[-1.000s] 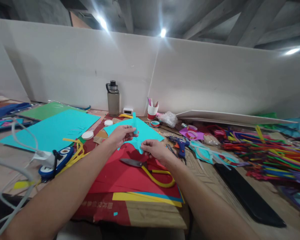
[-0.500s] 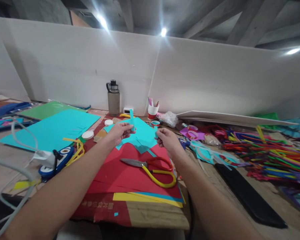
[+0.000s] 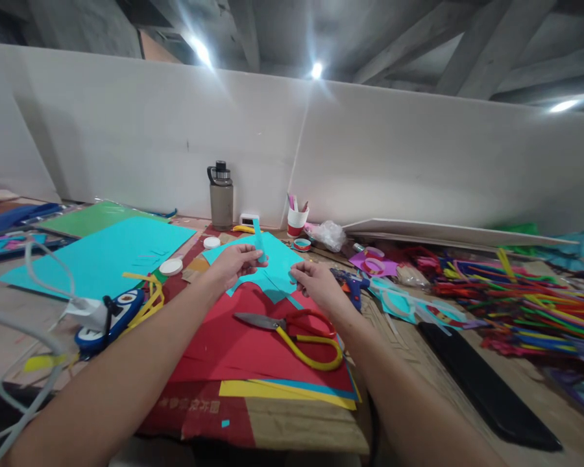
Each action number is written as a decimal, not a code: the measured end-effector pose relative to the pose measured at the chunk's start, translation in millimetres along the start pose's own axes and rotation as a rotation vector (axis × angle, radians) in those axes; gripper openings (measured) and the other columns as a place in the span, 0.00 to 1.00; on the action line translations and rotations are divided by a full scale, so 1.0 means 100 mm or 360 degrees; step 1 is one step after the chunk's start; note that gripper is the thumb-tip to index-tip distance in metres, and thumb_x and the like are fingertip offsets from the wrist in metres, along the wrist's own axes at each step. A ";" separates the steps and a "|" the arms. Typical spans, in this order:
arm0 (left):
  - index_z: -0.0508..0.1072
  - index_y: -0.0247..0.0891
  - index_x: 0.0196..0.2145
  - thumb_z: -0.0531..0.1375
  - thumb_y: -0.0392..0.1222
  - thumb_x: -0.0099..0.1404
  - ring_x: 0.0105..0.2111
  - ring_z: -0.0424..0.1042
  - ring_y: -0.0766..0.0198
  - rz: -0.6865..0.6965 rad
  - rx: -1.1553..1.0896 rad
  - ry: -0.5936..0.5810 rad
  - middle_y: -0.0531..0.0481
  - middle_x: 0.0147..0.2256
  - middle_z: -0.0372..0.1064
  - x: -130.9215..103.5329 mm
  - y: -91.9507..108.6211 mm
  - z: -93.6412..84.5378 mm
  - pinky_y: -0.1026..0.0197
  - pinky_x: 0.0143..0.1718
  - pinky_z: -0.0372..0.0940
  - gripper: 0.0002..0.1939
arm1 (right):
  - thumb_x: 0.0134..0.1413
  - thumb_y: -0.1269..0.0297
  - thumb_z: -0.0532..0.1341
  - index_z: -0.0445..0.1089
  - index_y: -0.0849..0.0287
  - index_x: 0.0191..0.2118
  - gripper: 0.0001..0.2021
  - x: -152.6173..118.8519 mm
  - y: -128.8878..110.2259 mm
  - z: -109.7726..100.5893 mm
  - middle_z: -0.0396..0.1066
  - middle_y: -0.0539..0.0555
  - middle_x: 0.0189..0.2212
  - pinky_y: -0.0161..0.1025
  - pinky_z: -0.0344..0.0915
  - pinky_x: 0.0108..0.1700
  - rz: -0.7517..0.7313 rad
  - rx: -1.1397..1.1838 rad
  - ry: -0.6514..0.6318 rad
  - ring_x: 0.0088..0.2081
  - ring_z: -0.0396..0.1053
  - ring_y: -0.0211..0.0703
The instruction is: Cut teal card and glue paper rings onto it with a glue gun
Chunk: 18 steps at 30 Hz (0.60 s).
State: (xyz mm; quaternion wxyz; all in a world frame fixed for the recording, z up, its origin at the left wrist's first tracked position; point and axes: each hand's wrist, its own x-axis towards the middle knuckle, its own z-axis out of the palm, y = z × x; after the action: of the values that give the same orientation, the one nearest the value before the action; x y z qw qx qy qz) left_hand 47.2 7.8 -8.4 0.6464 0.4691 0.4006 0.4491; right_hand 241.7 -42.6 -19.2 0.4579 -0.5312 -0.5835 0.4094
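My left hand (image 3: pixel 238 263) pinches a narrow turquoise paper strip (image 3: pixel 257 235) that stands upright above the fingers. To its right, my right hand (image 3: pixel 314 280) is closed at the fingertips on a small turquoise paper piece (image 3: pixel 292 277), mostly hidden by the fingers. Both hands hover over a cut turquoise paper sheet (image 3: pixel 275 250), which lies on red paper (image 3: pixel 214 347). Below the hands, scissors (image 3: pixel 292 331) with red and yellow handles rest on the red paper, blades pointing left.
A bottle (image 3: pixel 221 204) and a paper cup (image 3: pixel 298 220) stand by the white wall. A blue glue gun (image 3: pixel 353 287) lies right of my right hand. Colourful pipe cleaners (image 3: pixel 530 305) and a black case (image 3: pixel 486 386) are at right. A large turquoise sheet (image 3: pixel 97 253) lies left.
My right hand has moved slightly left and down, nearer my left hand. Its turquoise piece no longer sticks up above the fingers. My left hand still pinches its strip.
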 end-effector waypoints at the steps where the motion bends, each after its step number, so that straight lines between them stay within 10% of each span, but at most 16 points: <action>1: 0.66 0.34 0.28 0.65 0.37 0.53 0.29 0.74 0.64 -0.0001 -0.0005 -0.0002 0.48 0.27 0.71 0.00 0.00 0.00 0.68 0.22 0.60 0.10 | 0.42 0.58 0.58 0.65 0.59 0.26 0.09 0.00 0.00 0.00 0.61 0.45 0.16 0.30 0.54 0.19 0.0005 -0.0001 -0.0005 0.17 0.57 0.31; 18: 0.67 0.34 0.29 0.63 0.36 0.55 0.30 0.74 0.66 0.0069 -0.0049 0.0103 0.48 0.29 0.73 0.01 0.09 -0.09 0.69 0.24 0.59 0.08 | 0.39 0.62 0.60 0.67 0.60 0.32 0.11 0.04 0.08 -0.07 0.65 0.48 0.22 0.30 0.55 0.21 0.0016 -0.0001 0.0107 0.20 0.58 0.31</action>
State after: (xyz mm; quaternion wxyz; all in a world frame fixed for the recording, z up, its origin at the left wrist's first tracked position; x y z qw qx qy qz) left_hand 37.1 12.9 -1.9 0.6304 0.4528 0.4041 0.4840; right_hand 250.5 -37.7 -24.4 0.4752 -0.5477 -0.5653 0.3933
